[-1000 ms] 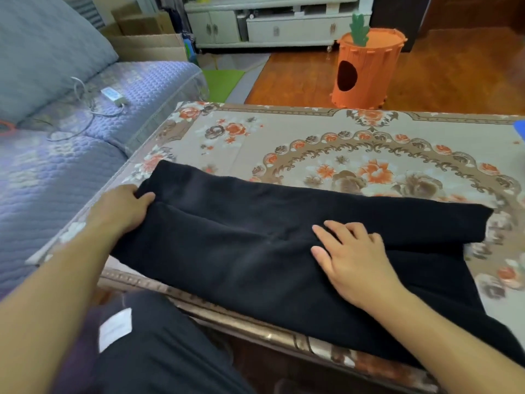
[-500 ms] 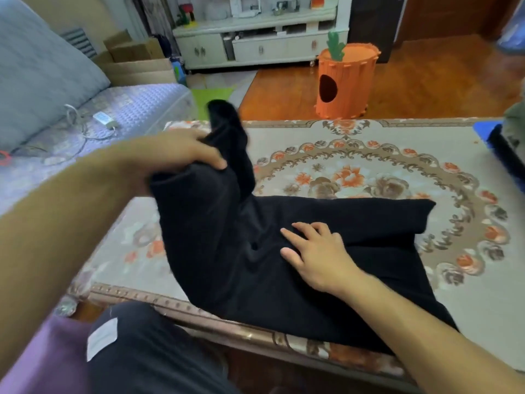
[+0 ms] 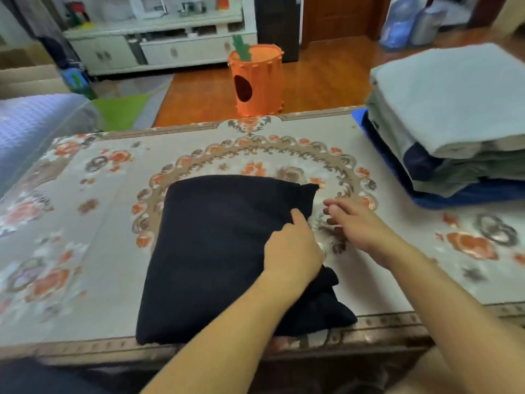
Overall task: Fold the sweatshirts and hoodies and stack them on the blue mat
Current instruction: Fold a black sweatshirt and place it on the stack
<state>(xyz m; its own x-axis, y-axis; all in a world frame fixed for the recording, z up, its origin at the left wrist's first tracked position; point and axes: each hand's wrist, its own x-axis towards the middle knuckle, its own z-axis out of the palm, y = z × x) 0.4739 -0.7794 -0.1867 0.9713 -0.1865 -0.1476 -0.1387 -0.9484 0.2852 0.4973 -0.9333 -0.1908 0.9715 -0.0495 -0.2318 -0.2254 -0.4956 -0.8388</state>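
We press the left hand (image 3: 292, 248) flat on the sweatshirt (image 3: 224, 251); our right hand (image 3: 358, 223), grip loosely spread and empty at 3 o'clock, should square that edge.

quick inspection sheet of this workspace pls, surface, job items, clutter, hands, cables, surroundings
surface: table under a floral patterned cover, its near edge towards the person.
job's things: black sweatshirt folded over into a compact shape at table centre, a loose part bunched at its near right corner; stack of folded garments, grey on top, on the blue mat at far right.
clutter: nothing seen on the table.
hands: left hand on the sweatshirt's right edge, grip unclear; right hand just right of it, fingers blurred, over bare cover.
cables: nothing seen.
surroundings: orange carrot-shaped bin on wood floor, white cabinet behind, sofa at left.
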